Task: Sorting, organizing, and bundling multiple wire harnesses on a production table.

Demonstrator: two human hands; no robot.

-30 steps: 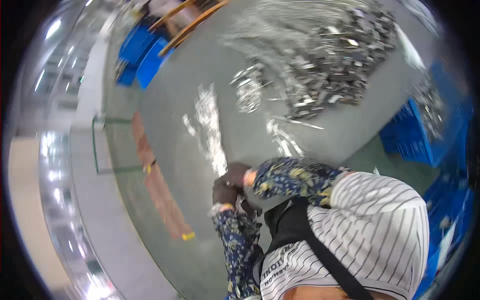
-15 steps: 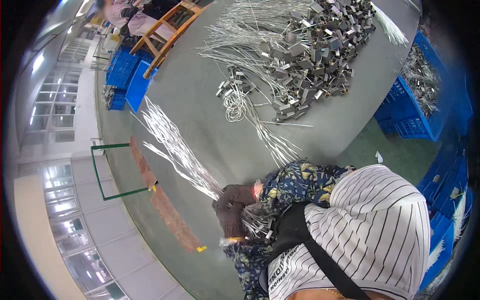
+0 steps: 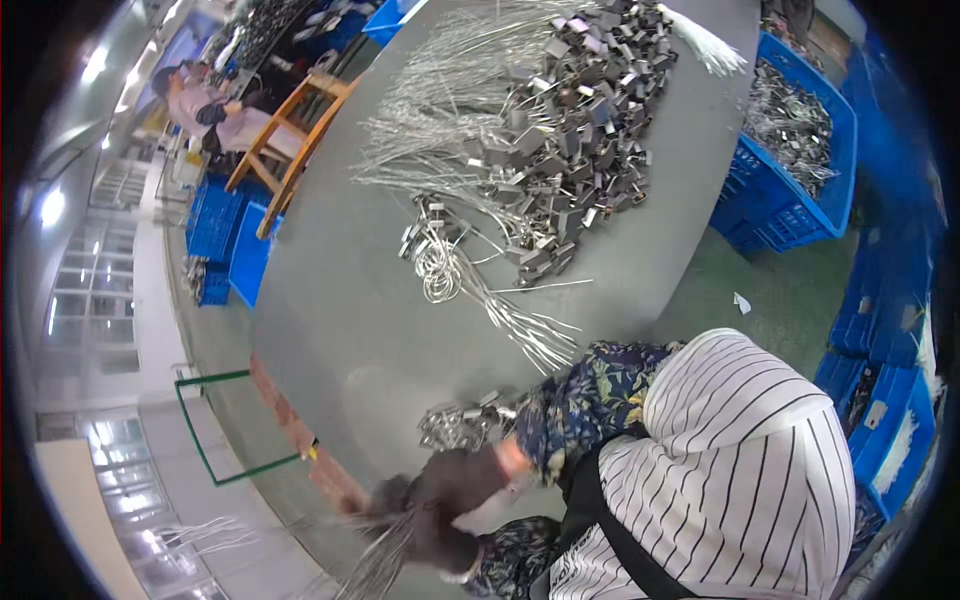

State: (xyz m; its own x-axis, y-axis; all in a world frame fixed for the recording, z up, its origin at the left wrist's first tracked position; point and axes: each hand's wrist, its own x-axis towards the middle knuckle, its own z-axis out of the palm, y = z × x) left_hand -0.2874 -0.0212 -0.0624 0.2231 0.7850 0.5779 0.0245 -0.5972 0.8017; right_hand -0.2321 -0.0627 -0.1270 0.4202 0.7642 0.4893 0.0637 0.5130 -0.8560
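Observation:
Both my hands wear dark brown gloves and are blurred by motion at the table's near left edge. My left hand (image 3: 445, 540) is closed around a bundle of thin silvery-white wires (image 3: 372, 568), whose loose ends fan out to the lower left. My right hand (image 3: 455, 482) lies against my left, its blurred fingers closed over the same bundle. Just beyond my right wrist, a cluster of small metal pieces (image 3: 462, 424) rests on the table; I cannot tell whether it joins the bundle. Farther off lies a coiled wire bundle (image 3: 440, 272) with metal blocks at one end.
On the grey table (image 3: 330, 310) a large heap of metal blocks with wires (image 3: 575, 140) covers the far side. A blue crate (image 3: 790, 205) of similar pieces stands at right. A wooden stool (image 3: 285, 150), stacked blue crates (image 3: 215, 225) and a seated person (image 3: 205, 110) are far left.
My hands and the wire bundle have moved down and left, toward the table's edge. The wires, which stretched across the tabletop, now swing to the lower left. The view has shifted too.

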